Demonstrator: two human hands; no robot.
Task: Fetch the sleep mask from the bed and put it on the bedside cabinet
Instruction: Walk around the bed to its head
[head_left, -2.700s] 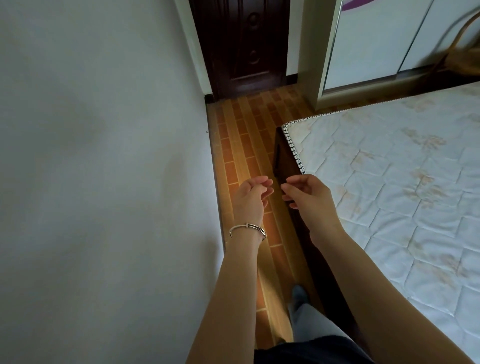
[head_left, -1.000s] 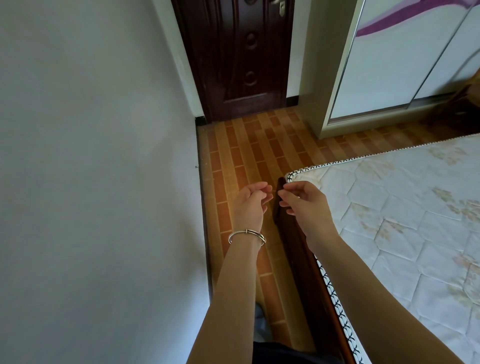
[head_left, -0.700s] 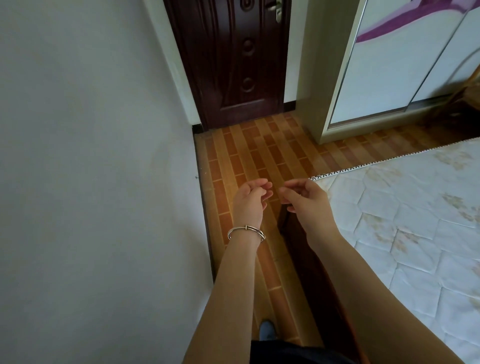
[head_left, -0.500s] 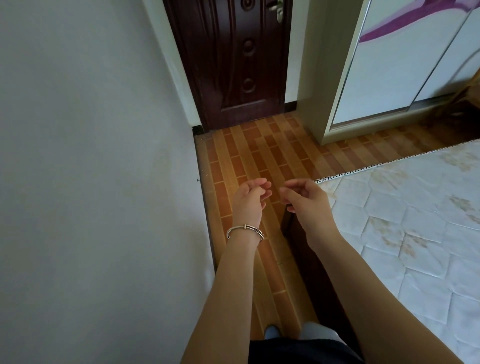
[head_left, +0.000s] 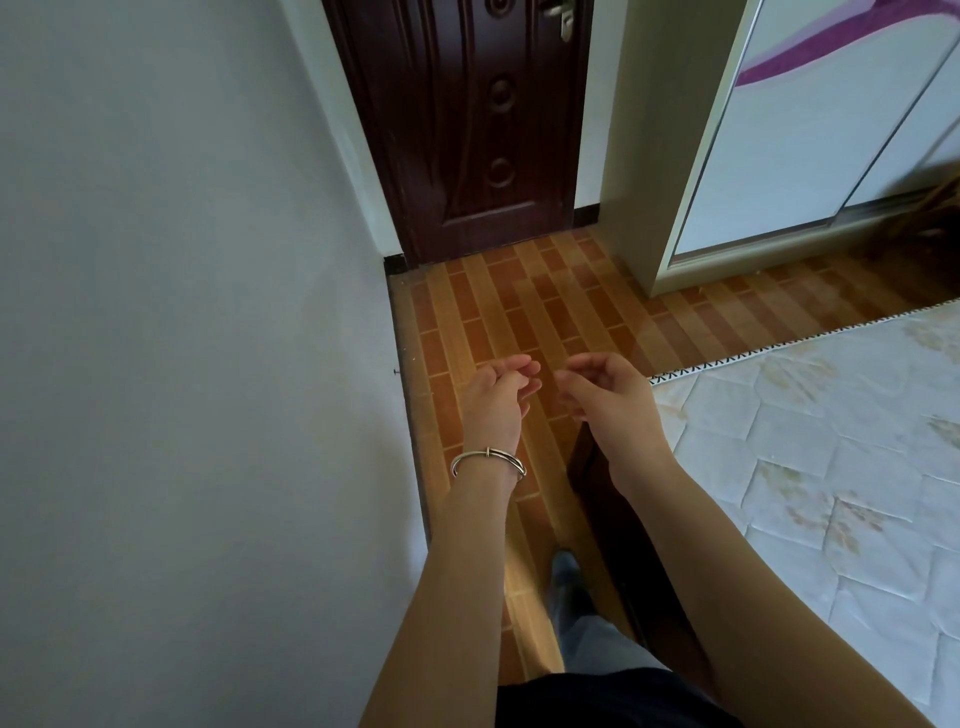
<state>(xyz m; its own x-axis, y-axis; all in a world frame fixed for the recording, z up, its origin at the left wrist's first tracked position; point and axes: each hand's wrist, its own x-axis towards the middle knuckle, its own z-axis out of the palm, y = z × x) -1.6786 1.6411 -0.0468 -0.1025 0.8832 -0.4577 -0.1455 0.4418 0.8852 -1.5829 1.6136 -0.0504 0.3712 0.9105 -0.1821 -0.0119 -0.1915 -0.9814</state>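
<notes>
My left hand (head_left: 496, 397), with a silver bangle on its wrist, hangs in front of me over the tiled floor, fingers loosely curled and holding nothing. My right hand (head_left: 608, 402) floats beside it near the bed's foot corner, fingers also loosely curled and empty. The bed (head_left: 831, 441) with a white quilted mattress fills the right side. No sleep mask and no bedside cabinet appear in this view.
A narrow strip of orange-brown tiled floor (head_left: 519, 312) runs between the white wall (head_left: 182, 364) on the left and the bed's dark wooden frame (head_left: 618, 545). A dark wooden door (head_left: 467, 119) stands shut ahead. A wardrobe with white sliding doors (head_left: 810, 130) stands at the right rear.
I have walked along the aisle toward the door; the bed's foot corner now lies level with my hands. Both hands keep the same loose pose and hold nothing.
</notes>
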